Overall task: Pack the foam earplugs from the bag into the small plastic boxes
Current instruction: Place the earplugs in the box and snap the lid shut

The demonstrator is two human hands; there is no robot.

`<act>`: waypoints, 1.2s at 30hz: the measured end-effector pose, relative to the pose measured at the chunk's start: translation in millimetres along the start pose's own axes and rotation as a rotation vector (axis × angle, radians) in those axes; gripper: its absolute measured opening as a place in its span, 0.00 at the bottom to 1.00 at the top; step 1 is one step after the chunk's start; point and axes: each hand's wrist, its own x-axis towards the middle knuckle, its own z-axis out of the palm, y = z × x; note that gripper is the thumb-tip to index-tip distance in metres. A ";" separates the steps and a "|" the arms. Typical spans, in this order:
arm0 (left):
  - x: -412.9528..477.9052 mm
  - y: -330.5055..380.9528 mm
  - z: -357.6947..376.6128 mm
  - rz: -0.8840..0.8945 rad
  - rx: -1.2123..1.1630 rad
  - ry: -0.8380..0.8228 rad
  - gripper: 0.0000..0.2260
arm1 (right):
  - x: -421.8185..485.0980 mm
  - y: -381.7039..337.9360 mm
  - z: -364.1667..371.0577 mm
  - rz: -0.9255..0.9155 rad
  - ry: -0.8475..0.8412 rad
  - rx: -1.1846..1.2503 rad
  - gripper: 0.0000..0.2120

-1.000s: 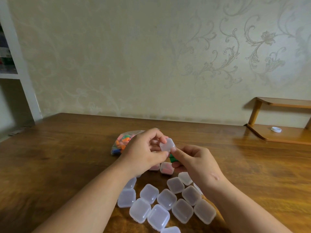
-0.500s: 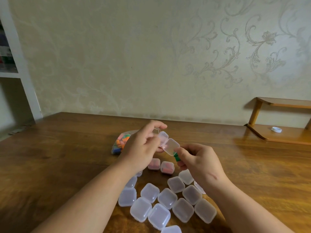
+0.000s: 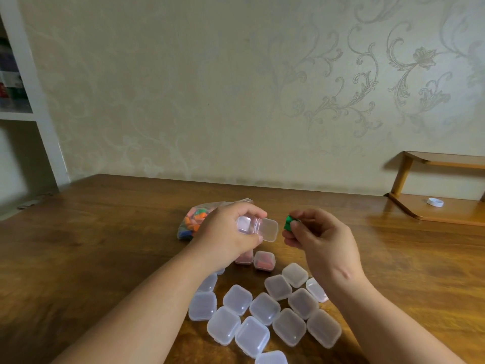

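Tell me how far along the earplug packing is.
Done: two closed boxes behind the cluster look filled with reddish earplugs. In hand: the left hand holds an open box, lid flipped back, while the right hand pinches green earplugs beside it. Left: a dozen or so clear boxes look empty, and the bag holds many earplugs.

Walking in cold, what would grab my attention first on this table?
Over the wooden table, the left hand holds a small clear box with its lid flipped open, while the right hand pinches green earplugs beside it. Nearer the camera lies a cluster of closed clear boxes, and behind the left hand a bag of colourful earplugs.
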 end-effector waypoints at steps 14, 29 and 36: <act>3.5 -2.8 7.4 -0.040 -0.122 -0.023 0.18 | -5.2 4.9 11.8 -0.298 -0.061 -0.425 0.11; 6.4 -9.1 10.3 -0.053 -0.319 -0.020 0.19 | -6.7 4.8 15.5 -0.178 0.042 -0.301 0.08; 3.9 -5.5 8.2 -0.085 -0.527 -0.026 0.14 | -5.5 0.5 13.3 0.017 -0.048 -0.112 0.09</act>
